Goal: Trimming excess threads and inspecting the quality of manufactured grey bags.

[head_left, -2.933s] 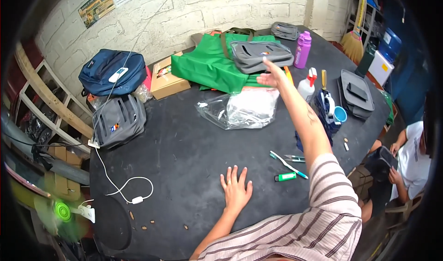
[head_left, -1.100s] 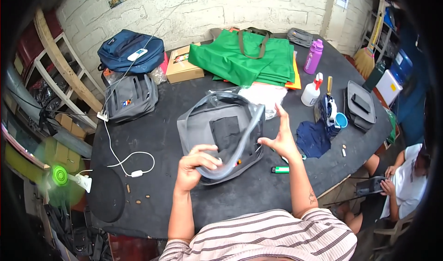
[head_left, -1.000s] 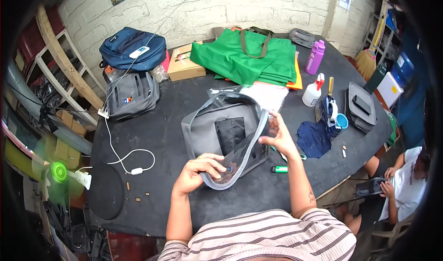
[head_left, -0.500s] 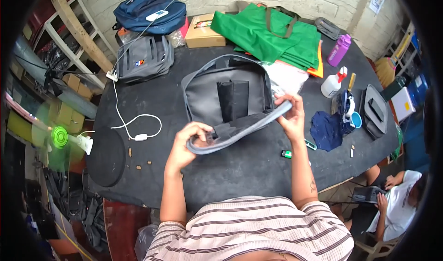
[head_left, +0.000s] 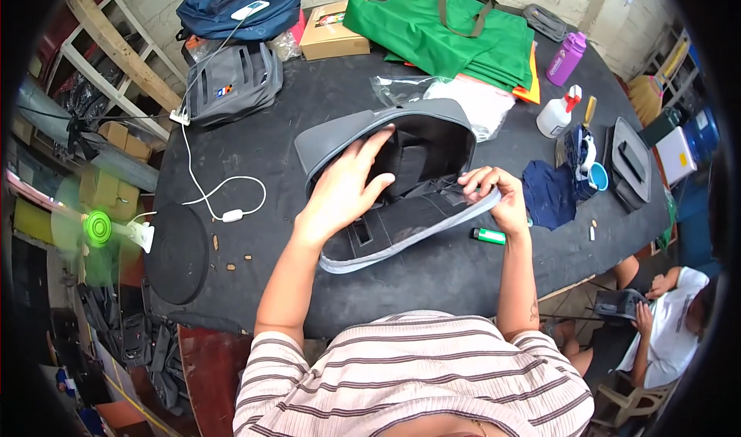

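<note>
A grey zippered bag (head_left: 332,138) with a black lining stands on the dark table before me, its front flap (head_left: 386,232) folded down toward me. My left hand (head_left: 347,186) reaches into the bag's mouth at its left side, fingers stretched out and apart, holding nothing. Its fingertips lie by the inner wall under the upper rim. My right hand (head_left: 496,196) is closed on the right end of the flap's zippered edge. Just below that hand lies a green lighter-like cylinder (head_left: 488,236) on the tabletop.
A grey backpack (head_left: 235,82), a blue backpack (head_left: 239,8), a cardboard box (head_left: 337,32) and green bags (head_left: 440,39) line the far side. To the right are a purple bottle (head_left: 567,59), a white spray bottle (head_left: 556,116) and dark blue cloth (head_left: 546,194). A green fan (head_left: 99,227) spins at left; another person (head_left: 668,321) sits at right.
My left hand has let go of the flap's left end and moved up into the bag. The bag's upper part now arches forward over its inside. My right hand still grips the flap edge.
</note>
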`<state>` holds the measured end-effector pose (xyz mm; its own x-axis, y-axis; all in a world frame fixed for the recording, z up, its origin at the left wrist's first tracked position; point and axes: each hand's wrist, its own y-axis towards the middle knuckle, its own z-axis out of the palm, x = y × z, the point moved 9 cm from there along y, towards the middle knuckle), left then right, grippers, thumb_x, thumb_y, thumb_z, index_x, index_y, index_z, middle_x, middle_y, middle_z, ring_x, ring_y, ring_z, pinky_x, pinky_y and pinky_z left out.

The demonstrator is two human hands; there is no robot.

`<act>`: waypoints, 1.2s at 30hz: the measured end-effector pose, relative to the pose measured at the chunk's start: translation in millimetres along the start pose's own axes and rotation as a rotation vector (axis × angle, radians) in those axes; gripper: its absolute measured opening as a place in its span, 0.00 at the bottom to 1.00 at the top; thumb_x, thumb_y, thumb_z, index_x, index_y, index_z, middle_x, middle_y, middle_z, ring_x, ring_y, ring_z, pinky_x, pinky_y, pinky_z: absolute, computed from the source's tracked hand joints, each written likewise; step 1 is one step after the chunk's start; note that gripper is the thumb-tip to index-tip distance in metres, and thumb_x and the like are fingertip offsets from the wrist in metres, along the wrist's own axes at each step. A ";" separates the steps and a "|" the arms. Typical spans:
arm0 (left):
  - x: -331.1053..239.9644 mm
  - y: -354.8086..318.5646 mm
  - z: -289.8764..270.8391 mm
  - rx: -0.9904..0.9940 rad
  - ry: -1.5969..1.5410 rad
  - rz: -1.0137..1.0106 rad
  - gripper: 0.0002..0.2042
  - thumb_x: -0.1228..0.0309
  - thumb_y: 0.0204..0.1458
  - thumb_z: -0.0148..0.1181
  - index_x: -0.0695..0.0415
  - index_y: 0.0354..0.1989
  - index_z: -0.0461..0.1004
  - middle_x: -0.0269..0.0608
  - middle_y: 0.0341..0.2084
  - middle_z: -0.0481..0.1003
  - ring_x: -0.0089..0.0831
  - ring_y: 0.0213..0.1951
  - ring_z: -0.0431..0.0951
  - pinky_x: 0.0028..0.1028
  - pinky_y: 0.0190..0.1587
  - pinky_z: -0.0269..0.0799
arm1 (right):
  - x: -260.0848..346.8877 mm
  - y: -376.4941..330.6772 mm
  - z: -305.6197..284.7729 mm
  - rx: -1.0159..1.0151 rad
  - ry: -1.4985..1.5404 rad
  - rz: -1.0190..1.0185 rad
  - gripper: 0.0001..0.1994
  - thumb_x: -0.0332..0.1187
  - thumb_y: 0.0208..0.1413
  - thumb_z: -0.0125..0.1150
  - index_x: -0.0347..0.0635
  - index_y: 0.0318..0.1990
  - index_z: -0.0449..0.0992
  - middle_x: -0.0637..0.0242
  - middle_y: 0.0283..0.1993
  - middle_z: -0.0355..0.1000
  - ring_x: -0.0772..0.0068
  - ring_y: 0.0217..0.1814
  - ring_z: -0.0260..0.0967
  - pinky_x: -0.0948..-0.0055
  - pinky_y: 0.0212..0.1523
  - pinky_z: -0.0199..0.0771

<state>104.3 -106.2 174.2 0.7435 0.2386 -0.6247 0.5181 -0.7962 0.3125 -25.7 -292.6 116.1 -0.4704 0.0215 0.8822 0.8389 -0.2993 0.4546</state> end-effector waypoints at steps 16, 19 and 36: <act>36.7 25.7 -14.0 -0.209 0.090 0.042 0.11 0.65 0.49 0.60 0.63 0.29 0.77 0.51 0.39 0.69 0.46 0.41 0.71 0.37 0.44 0.67 | -66.8 -61.0 -96.3 -0.217 -1.310 0.758 0.14 0.30 0.40 0.67 0.39 0.35 0.72 0.56 0.38 0.70 0.51 0.44 0.67 0.55 0.45 0.65; 8.2 23.9 -15.6 -0.340 0.235 0.287 0.07 0.71 0.48 0.58 0.63 0.26 0.73 0.45 0.29 0.71 0.43 0.31 0.73 0.34 0.34 0.70 | -70.5 -73.7 -93.7 -0.210 -1.376 0.679 0.16 0.33 0.38 0.70 0.40 0.33 0.72 0.57 0.40 0.71 0.49 0.46 0.66 0.55 0.45 0.65; 57.6 132.9 4.1 0.271 0.228 -0.286 0.18 0.53 0.41 0.64 0.57 0.30 0.78 0.48 0.28 0.78 0.45 0.36 0.79 0.38 0.41 0.72 | 108.0 64.1 25.3 -0.170 -0.409 -0.144 0.12 0.22 0.56 0.54 0.38 0.47 0.74 0.70 0.34 0.67 0.81 0.29 0.66 0.83 0.31 0.63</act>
<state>214.2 -200.6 176.8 0.6766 0.5622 -0.4756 0.6093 -0.7901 -0.0671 -15.8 -285.3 243.7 -0.4040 0.4382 0.8030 0.7002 -0.4168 0.5797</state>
